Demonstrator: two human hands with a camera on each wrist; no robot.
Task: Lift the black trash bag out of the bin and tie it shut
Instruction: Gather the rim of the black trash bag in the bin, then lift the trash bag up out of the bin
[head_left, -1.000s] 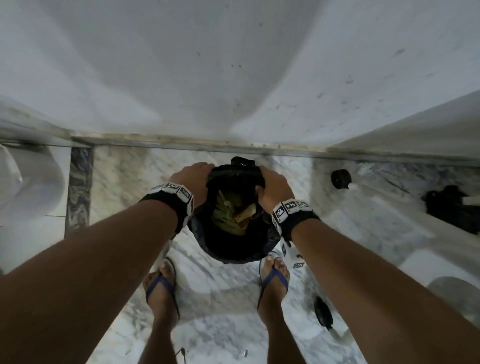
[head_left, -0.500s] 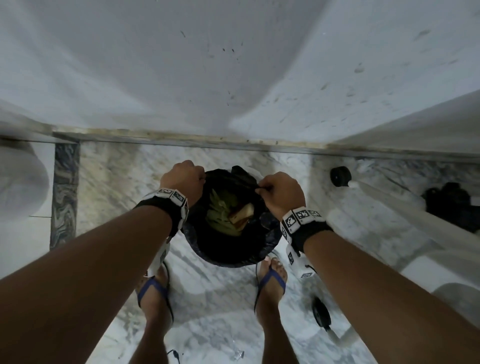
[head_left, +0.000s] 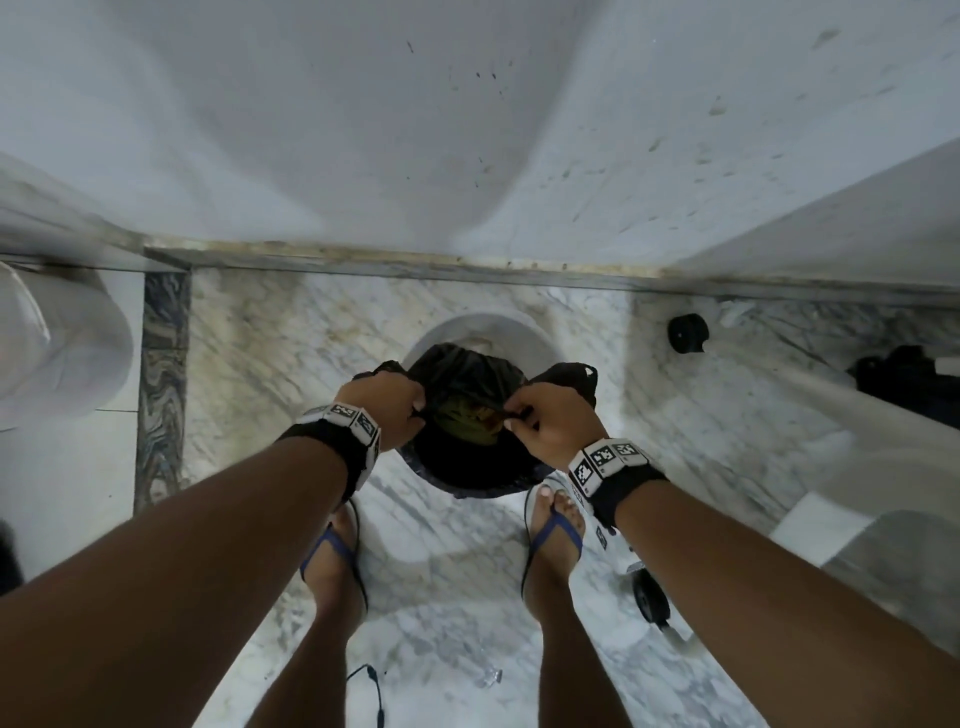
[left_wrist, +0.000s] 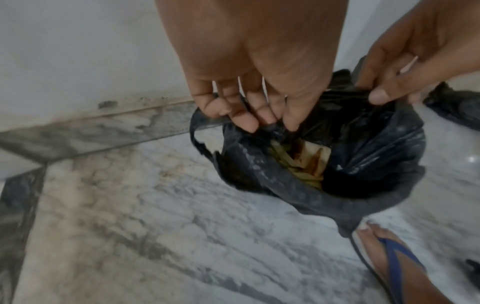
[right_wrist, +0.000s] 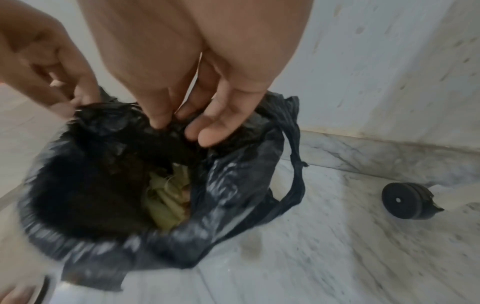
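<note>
The black trash bag (head_left: 470, 462) hangs between my hands above the marble floor, with its mouth still gaping. Green and brown scraps (left_wrist: 298, 164) lie inside it. Behind the bag shows the rim of the round white bin (head_left: 480, 325). My left hand (head_left: 387, 410) pinches the left side of the bag's rim, seen close up as the left hand (left_wrist: 254, 119) with fingers curled into the plastic. My right hand (head_left: 545, 415) pinches the right side, and in its own wrist view the right hand (right_wrist: 182, 127) has thumb and fingers on the bunched edge. A loose handle loop (right_wrist: 296, 164) dangles at the right.
My feet in blue flip-flops (head_left: 553, 530) stand just under the bag. A black caster wheel (head_left: 688, 333) lies near the skirting, another black wheel (head_left: 652, 600) by my right foot. Dark objects (head_left: 914, 384) sit at the far right, a white rounded object (head_left: 52, 353) at the left, a cable (head_left: 371, 691) on the floor.
The bag has come up and toward me, so the white bin rim now shows behind it. Both hands shifted from its sides to pinching the rim.
</note>
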